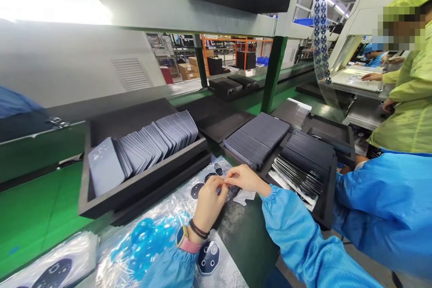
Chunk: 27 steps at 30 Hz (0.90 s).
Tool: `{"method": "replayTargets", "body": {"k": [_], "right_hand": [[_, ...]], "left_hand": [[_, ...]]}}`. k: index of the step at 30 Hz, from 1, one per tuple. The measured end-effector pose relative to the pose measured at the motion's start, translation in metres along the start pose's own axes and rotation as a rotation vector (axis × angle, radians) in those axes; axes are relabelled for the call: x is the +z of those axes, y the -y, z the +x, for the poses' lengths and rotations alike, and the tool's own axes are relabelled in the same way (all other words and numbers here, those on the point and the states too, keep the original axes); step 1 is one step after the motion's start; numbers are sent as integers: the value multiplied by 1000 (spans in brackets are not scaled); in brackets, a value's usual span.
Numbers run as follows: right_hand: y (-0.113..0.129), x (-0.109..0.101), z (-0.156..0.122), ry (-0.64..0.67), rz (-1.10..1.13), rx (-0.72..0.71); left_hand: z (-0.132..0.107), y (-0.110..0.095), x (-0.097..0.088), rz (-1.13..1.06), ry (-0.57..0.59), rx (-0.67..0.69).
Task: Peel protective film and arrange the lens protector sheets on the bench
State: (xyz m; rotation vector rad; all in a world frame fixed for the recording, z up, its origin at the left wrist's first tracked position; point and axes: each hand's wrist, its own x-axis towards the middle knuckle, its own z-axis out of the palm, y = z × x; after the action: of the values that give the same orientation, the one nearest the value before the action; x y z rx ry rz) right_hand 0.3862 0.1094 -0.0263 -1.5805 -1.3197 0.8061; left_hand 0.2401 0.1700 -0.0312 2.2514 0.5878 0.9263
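My left hand [209, 200] and my right hand [245, 179] meet over the bench, fingertips pinched together. What they pinch, if anything, is too small to make out. Just beyond them lies a clear plastic sheet [184, 190] bearing dark round pieces [196, 190] with holes. White paper scraps [245, 196] sit under my right hand. Left of my left wrist is a heap of blue ring-shaped film pieces [143, 238] on clear plastic. A sheet with a black multi-hole piece [208, 257] rests below my left wrist.
A black tray [141, 184] at left holds a row of grey panels [151, 146]. Stacks of dark panels [258, 137] and thin dark plates [305, 162] stand at right. A green post [273, 74] rises behind. A person in yellow-green [405, 108] works on the right.
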Motion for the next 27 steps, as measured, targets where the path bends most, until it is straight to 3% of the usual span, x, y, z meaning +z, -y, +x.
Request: {"method": "replayTargets", "body": {"k": [27], "right_hand": [[5, -2, -2, -3, -29, -22]], "left_hand": [[2, -3, 0, -52, -19, -87]]}}
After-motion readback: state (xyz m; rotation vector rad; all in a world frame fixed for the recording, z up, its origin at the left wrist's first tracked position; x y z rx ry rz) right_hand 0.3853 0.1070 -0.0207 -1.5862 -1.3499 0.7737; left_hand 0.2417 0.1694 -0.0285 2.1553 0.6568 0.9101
